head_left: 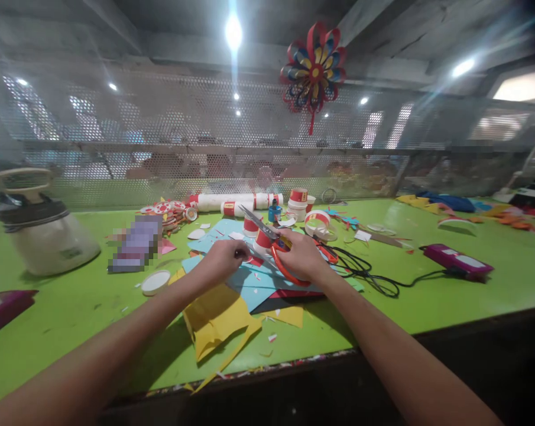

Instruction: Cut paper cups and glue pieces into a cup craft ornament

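My right hand [303,255] grips a pair of scissors [260,225] with orange handles; the metal blades point up and to the left. My left hand [225,260] is closed, its fingertips curled beside a small red piece [255,260]; what they pinch is too small to make out. Under both hands lie light blue paper sheets [249,290]. Red-and-white paper cups [252,225] stand just behind the scissors blades. Nearer me is a crumpled yellow sheet [216,319] with a cut strip hanging toward the table edge.
A green table [409,313] carries scattered scraps. Stacked white cups [236,202] lie at the back, near a blue bottle [275,211]. To the right, a black cable [369,275] runs to a purple box [457,262]. A large jug [45,231] stands left, a phone [136,244] beside it.
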The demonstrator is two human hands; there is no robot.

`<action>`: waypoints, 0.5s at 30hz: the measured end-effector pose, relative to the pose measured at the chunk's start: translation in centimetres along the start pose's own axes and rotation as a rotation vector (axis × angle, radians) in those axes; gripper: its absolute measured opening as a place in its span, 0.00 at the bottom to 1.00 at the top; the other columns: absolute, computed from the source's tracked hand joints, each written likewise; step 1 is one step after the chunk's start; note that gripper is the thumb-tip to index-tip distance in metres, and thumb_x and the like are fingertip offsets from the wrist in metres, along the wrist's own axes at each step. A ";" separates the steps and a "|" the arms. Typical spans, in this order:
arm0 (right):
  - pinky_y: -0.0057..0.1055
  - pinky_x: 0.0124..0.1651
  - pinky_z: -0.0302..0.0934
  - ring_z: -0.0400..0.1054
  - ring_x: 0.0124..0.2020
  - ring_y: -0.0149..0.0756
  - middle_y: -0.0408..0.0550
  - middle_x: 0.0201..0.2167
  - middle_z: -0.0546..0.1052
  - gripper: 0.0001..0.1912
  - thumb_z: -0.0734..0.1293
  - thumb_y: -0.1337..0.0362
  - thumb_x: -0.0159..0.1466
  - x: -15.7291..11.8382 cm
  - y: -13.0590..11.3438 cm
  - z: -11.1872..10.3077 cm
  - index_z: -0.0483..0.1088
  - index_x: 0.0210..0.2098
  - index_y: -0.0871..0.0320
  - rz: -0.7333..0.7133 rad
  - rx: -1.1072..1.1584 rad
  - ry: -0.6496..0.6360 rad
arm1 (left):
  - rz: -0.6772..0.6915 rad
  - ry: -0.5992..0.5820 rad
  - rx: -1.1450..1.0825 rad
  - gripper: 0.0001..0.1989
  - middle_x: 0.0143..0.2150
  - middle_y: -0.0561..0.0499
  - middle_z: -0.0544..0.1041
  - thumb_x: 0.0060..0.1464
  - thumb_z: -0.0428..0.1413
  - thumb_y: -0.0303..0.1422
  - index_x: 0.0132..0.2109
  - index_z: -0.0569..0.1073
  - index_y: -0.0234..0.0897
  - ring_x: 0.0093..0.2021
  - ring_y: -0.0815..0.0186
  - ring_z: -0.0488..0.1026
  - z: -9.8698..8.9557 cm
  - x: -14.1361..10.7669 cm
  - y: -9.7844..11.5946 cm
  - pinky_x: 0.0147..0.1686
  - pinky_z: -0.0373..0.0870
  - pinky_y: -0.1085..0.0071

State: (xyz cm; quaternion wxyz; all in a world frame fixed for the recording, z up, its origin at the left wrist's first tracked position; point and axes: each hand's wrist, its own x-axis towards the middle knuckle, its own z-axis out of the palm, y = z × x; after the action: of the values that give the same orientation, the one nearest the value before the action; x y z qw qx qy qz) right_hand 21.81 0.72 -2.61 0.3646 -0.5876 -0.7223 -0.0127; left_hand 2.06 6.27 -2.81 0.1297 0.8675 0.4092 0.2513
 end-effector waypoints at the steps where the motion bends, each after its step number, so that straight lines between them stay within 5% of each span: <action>1: 0.30 0.42 0.63 0.72 0.41 0.40 0.47 0.42 0.78 0.18 0.66 0.56 0.57 0.0 0.0 0.0 0.71 0.47 0.53 -0.007 0.006 0.001 | 0.026 0.005 0.049 0.10 0.31 0.51 0.79 0.48 0.51 0.23 0.33 0.77 0.36 0.33 0.65 0.73 0.0 0.6 0.1 0.36 0.66 0.70; 8: 0.30 0.41 0.62 0.72 0.39 0.39 0.47 0.41 0.78 0.14 0.67 0.62 0.56 0.0 -0.1 -0.1 0.72 0.43 0.54 -0.055 0.033 0.028 | 0.205 -0.126 0.284 0.10 0.38 0.49 0.75 0.58 0.52 0.36 0.40 0.72 0.33 0.35 0.66 0.73 2.0 3.2 -2.0 0.37 0.71 0.63; 15: 0.29 0.40 0.62 0.71 0.38 0.37 0.46 0.40 0.78 0.16 0.67 0.64 0.57 -0.1 -0.2 -0.2 0.71 0.46 0.54 -0.073 0.054 0.022 | 0.391 -0.189 0.308 0.07 0.30 0.50 0.75 0.55 0.54 0.31 0.32 0.74 0.33 0.32 0.66 0.71 2.3 2.0 -1.4 0.36 0.69 0.66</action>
State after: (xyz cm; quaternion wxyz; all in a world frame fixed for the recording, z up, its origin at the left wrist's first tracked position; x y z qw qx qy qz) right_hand 21.73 0.48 -2.39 0.3876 -0.5504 -0.7394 -0.0130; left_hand 3.49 8.70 -4.70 -0.0173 0.9593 0.2532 0.1240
